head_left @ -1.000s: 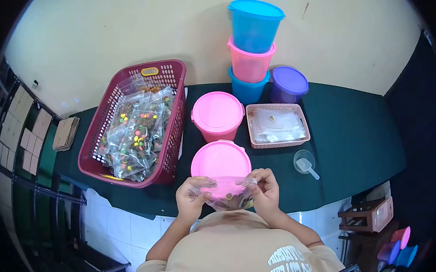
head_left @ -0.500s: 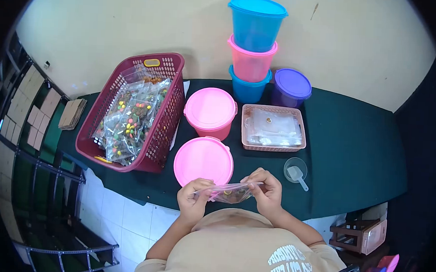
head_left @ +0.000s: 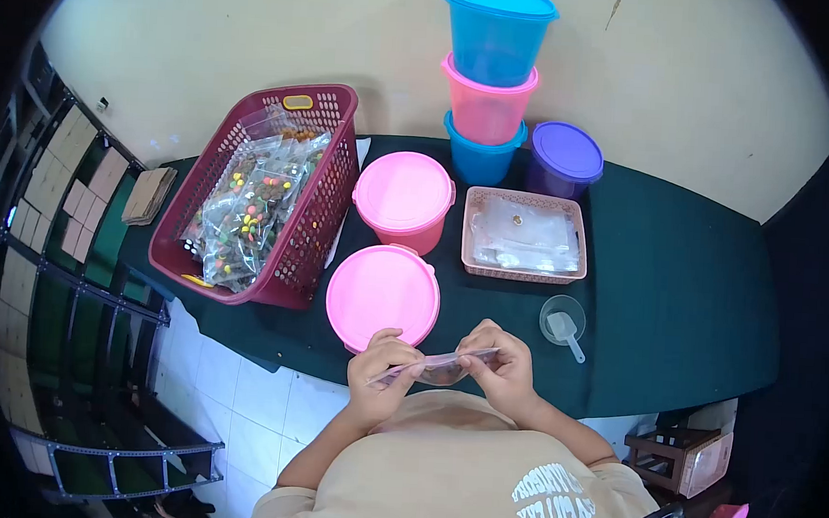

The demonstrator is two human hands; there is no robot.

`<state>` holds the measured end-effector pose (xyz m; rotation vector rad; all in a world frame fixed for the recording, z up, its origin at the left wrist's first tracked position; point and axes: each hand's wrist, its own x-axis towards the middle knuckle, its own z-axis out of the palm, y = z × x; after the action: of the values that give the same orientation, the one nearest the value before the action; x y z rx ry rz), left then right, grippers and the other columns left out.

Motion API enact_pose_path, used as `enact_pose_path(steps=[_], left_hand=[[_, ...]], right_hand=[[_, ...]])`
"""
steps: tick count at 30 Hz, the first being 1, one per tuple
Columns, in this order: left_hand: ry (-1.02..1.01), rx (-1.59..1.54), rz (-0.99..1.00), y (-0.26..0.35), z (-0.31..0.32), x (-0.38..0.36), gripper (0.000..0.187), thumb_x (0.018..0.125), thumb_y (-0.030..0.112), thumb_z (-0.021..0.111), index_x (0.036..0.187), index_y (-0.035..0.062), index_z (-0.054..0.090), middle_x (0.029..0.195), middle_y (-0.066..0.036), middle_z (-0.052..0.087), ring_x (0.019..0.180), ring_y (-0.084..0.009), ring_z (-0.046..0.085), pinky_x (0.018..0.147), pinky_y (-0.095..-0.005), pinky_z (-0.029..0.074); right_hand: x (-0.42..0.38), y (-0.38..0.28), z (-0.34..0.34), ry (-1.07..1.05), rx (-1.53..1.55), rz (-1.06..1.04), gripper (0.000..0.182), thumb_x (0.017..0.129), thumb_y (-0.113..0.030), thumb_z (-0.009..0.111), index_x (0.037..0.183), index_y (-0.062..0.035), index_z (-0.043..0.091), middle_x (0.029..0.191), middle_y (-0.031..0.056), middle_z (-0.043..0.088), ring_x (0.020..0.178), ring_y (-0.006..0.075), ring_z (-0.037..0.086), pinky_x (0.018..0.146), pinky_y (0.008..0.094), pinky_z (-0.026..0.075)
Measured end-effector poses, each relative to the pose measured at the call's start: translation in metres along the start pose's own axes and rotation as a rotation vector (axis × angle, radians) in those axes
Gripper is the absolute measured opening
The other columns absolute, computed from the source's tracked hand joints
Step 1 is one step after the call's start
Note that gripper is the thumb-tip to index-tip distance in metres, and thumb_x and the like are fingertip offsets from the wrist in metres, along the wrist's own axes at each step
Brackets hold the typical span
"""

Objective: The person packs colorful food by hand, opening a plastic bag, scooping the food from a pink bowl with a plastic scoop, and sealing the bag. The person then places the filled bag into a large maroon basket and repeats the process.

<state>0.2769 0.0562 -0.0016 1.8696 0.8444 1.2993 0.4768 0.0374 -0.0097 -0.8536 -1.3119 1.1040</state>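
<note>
Close to my chest, a clear plastic zip bag is stretched between both hands, its top edge pinched on either side. My left hand grips the left end, thumb and fingers closed on it. Closed on the right end is my right hand. What lies inside the bag is hard to make out. Just beyond my left hand stands a tub with a pink lid. To the right of my right hand is a small clear cup with a white scoop in it.
A maroon laundry basket full of filled bags with colourful pieces stands at left. A second pink tub is behind the first. A pink tray holds flat clear bags. Stacked tubs and a purple tub line the wall.
My left hand has slid right along the bag's edge, closer to my right hand, and the bag is tilted more edge-on. The camera view has shifted slightly.
</note>
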Motion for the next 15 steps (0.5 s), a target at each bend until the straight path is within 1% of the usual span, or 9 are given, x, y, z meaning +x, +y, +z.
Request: enact_pose_path(steps=[1,3,4,6,7,9,10,13,15], left_hand=[[-0.001,0.0,-0.004,0.0,0.001,-0.001,0.007,0.081,0.005,0.068,0.08,0.0028,0.061,0.077,-0.009,0.066,0.074,-0.0195,0.063,0.087,-0.0442,0.046],[0.033,-0.041,-0.051,0.001,0.004,-0.002,0.007,0.08,0.006,0.069,0.08,0.0051,0.062,0.077,-0.008,0.066,0.074,-0.0194,0.063,0.092,-0.0478,0.042],[0.035,-0.04,-0.052,0.002,0.005,-0.001,0.007,0.08,0.006,0.069,0.08,0.0051,0.062,0.077,-0.008,0.066,0.074,-0.0194,0.063,0.092,-0.0478,0.042],[-0.039,0.016,0.009,0.005,0.007,0.002,0.006,0.079,0.005,0.069,0.081,0.0048,0.063,0.077,-0.008,0.066,0.074,-0.0205,0.063,0.09,-0.0443,0.044],[-0.037,0.017,0.009,0.006,0.009,0.002,0.006,0.079,0.005,0.069,0.081,0.0048,0.063,0.077,-0.008,0.066,0.074,-0.0205,0.063,0.09,-0.0443,0.044],[0.037,-0.035,-0.038,0.007,0.014,0.002,0.009,0.076,0.004,0.071,0.083,0.0055,0.066,0.079,-0.007,0.068,0.073,-0.0215,0.062,0.082,-0.0395,0.045],[0.04,-0.034,-0.039,0.007,0.015,0.001,0.009,0.076,0.004,0.071,0.083,0.0055,0.066,0.079,-0.007,0.068,0.073,-0.0215,0.062,0.082,-0.0395,0.045],[0.106,0.072,-0.033,0.005,0.018,-0.003,0.012,0.073,0.003,0.072,0.083,0.0062,0.066,0.08,-0.006,0.068,0.072,-0.0217,0.061,0.078,-0.0379,0.044],[0.094,0.177,0.074,0.003,0.017,-0.002,0.013,0.071,0.001,0.073,0.081,0.0079,0.067,0.078,-0.003,0.067,0.07,-0.02,0.061,0.078,-0.0357,0.042]], right_hand=[[0.0,-0.001,-0.002,0.001,0.001,0.003,0.007,0.083,-0.002,0.069,0.086,-0.0003,0.063,0.087,0.0066,0.061,0.08,0.0133,0.057,0.07,0.0273,0.046],[0.005,-0.006,-0.008,-0.117,0.174,0.216,0.012,0.08,-0.004,0.072,0.089,-0.0012,0.066,0.086,0.0065,0.061,0.079,0.0142,0.058,0.071,0.0277,0.047],[0.006,-0.005,-0.009,-0.118,0.174,0.217,0.012,0.08,-0.004,0.072,0.089,-0.0012,0.066,0.086,0.0065,0.061,0.079,0.0142,0.058,0.071,0.0277,0.047],[0.007,-0.002,-0.011,-0.212,0.175,0.234,0.014,0.077,-0.005,0.074,0.09,-0.0021,0.068,0.086,0.0062,0.063,0.079,0.0142,0.058,0.072,0.0279,0.047],[0.007,-0.004,-0.011,-0.215,0.175,0.234,0.014,0.077,-0.005,0.074,0.09,-0.0021,0.068,0.086,0.0062,0.063,0.079,0.0142,0.058,0.072,0.0279,0.047],[0.008,-0.008,-0.006,-0.184,0.002,0.135,0.015,0.076,-0.005,0.075,0.09,-0.003,0.071,0.084,0.0059,0.066,0.078,0.0142,0.058,0.074,0.028,0.047],[0.009,-0.009,-0.004,-0.186,0.002,0.136,0.015,0.076,-0.005,0.075,0.09,-0.003,0.071,0.084,0.0059,0.066,0.078,0.0142,0.058,0.074,0.028,0.047],[0.009,-0.008,0.002,-0.139,-0.077,0.072,0.013,0.075,-0.004,0.074,0.087,-0.0029,0.071,0.082,0.0062,0.068,0.078,0.0157,0.057,0.072,0.0291,0.048],[0.01,-0.005,0.002,-0.1,-0.138,0.027,0.011,0.074,-0.003,0.074,0.085,-0.0031,0.072,0.08,0.0065,0.069,0.077,0.0172,0.057,0.069,0.0299,0.048]])
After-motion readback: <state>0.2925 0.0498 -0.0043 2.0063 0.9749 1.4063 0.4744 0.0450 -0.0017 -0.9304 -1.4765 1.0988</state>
